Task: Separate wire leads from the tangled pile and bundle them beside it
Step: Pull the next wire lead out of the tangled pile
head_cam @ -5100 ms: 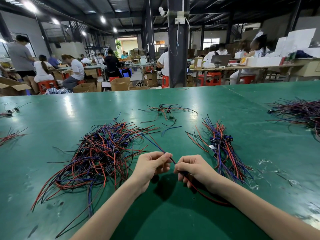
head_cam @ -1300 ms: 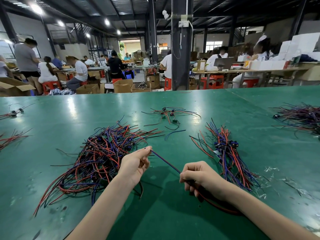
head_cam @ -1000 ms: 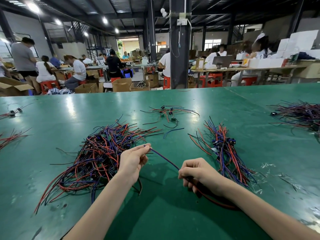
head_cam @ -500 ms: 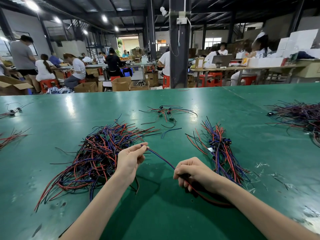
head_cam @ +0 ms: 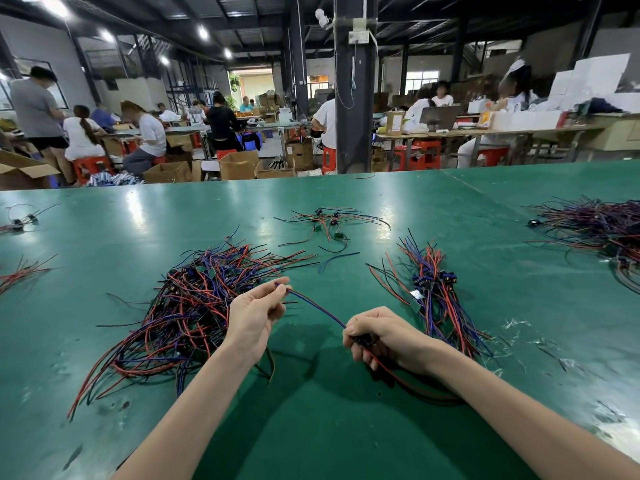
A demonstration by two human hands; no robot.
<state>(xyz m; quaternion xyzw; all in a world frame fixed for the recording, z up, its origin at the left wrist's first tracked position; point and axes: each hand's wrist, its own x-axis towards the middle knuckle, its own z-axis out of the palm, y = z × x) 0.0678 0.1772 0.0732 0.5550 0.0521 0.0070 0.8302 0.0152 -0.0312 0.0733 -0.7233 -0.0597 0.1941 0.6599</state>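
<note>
A tangled pile (head_cam: 187, 306) of red, blue and black wire leads lies left of centre on the green table (head_cam: 329, 427). A sorted bundle (head_cam: 436, 296) with black connectors lies to its right. My left hand (head_cam: 254, 315) pinches the far end of a blue-and-red wire lead (head_cam: 317, 306) between thumb and forefinger, just beside the pile. My right hand (head_cam: 377, 336) grips the lead's black connector end, and red and black wires trail from it under my wrist. The lead runs taut between both hands.
A small loose cluster of leads (head_cam: 329, 225) lies further back, a large heap (head_cam: 599, 230) at the right edge, and stray wires (head_cam: 20, 271) at the left edge. Scraps of clear film (head_cam: 533, 337) litter the table at right. People work at benches behind.
My left hand has slid out along the lead, away from my right hand, stretching it straight. Over the last second both hands have stayed almost still.
</note>
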